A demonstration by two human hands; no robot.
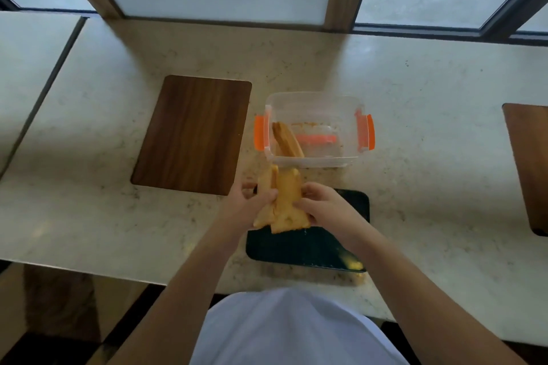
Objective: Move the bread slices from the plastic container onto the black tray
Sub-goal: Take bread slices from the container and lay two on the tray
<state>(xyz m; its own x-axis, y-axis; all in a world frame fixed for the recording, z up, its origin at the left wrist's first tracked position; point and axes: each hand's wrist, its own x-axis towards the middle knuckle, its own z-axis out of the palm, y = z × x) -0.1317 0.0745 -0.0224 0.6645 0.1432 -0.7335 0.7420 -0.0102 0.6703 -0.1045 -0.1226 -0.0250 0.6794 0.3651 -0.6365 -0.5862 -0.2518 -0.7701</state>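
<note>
A clear plastic container with orange side clips stands on the counter, and a couple of bread slices lean inside it at its left end. Just in front of it, both hands hold a bunch of golden bread slices upright above the far left corner of the black tray. My left hand grips the slices from the left, my right hand from the right. The tray's surface shows bare black, with a yellowish reflection near its front right corner.
A dark wooden board lies to the left of the container. Another wooden board sits at the right edge. The pale marble counter ends at windows behind, and its front edge is close to my body.
</note>
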